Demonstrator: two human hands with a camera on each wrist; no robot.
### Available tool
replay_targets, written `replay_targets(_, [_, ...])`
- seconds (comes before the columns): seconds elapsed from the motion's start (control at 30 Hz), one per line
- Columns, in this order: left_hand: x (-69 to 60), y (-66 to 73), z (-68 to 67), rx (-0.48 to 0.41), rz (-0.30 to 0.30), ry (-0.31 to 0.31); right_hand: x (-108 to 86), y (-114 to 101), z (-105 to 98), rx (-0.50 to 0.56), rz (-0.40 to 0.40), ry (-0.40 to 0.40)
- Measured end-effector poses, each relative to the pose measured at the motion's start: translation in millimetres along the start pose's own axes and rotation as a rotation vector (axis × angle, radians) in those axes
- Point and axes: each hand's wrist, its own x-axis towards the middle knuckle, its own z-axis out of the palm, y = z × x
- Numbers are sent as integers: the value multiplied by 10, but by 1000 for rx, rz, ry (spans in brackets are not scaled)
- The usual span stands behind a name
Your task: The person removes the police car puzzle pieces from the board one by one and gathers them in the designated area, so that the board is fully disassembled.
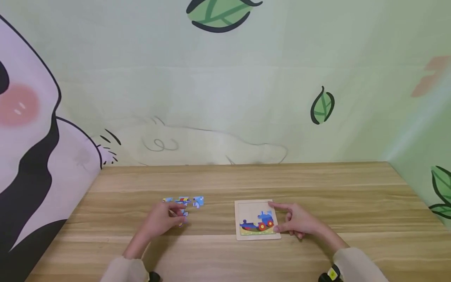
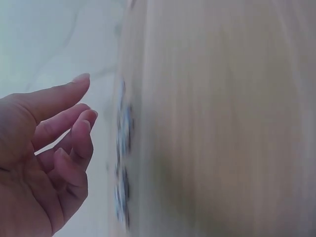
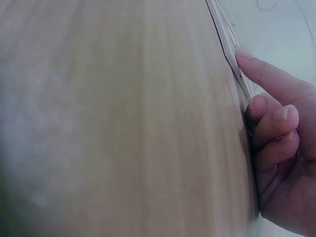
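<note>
A square wooden puzzle board (image 1: 277, 236) lies on the table with a light frame and a partly filled picture of a blue train (image 1: 265, 217) with red and yellow wheels. My right hand (image 1: 299, 221) rests on its right side. The extended index finger touches near the upper right corner and the thumb touches the lower right edge; the other fingers are bent. To the left, my left hand (image 1: 163, 219) hovers over loose puzzle pieces (image 1: 198, 201), thumb and fingers apart with nothing visible between them. That hand partly hides several pieces. In the left wrist view, the pieces (image 2: 123, 131) look blurred.
The wood-grained table (image 1: 218, 258) meets a pale green wall (image 1: 225, 98) with painted leaves along its back edge. A large painted black-and-white figure (image 1: 35, 164) is at the left. Bare tabletop lies between the loose pieces and the board.
</note>
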Motion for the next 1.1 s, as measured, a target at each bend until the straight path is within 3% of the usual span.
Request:
replay_targets(0.2, [86,327,319,-52,54,-30,-5,10,-11,-19,-9,7])
replay_targets(0.37, [210,640,594,-85,118,-123,4,18,-6,-21,10,10])
replay_targets(0.53, [334,852,857,-100,146,-197,15,21,-9,-17,15,6])
replay_targets(0.7, [467,989,1093,-56,131,-237,18,28,-20,-8,11,8])
replay_targets(0.83, [545,1059,1237,32,101,-249,17,30,-27,-2,10,4])
replay_targets(1.1, [611,1133,1409,175,64,-207,24,32,-16,20,-1,-5])
